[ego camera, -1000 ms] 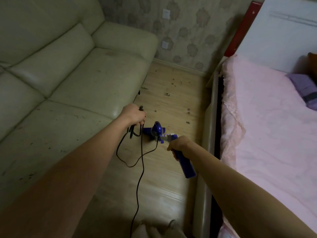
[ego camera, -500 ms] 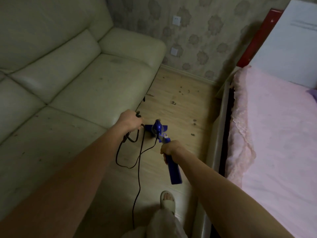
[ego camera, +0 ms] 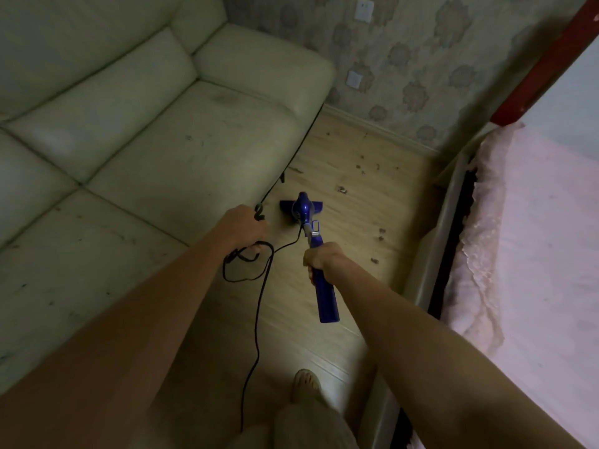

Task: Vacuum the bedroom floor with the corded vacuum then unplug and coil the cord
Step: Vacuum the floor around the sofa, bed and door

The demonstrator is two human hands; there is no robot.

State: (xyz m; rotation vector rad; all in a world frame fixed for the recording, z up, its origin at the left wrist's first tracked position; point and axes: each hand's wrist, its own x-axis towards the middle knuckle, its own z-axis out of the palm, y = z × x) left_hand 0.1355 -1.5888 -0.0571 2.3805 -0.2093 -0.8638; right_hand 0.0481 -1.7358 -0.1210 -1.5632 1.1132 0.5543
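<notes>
Fingers of the right hand [ego camera: 322, 258] wrap the blue vacuum [ego camera: 311, 241] handle at frame centre, its head on the wooden floor [ego camera: 356, 222] above. The left hand [ego camera: 244, 226], just left, grips loops of black cord [ego camera: 259, 306] trailing down.

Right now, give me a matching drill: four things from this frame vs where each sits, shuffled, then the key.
1. vacuum
2. cord
3. sofa
4. bed

A. along the right edge
B. looped in the left hand
C. fills the left side
D. handle gripped by the right hand

Pairs: 1-D, 2-B, 3-C, 4-A
</notes>
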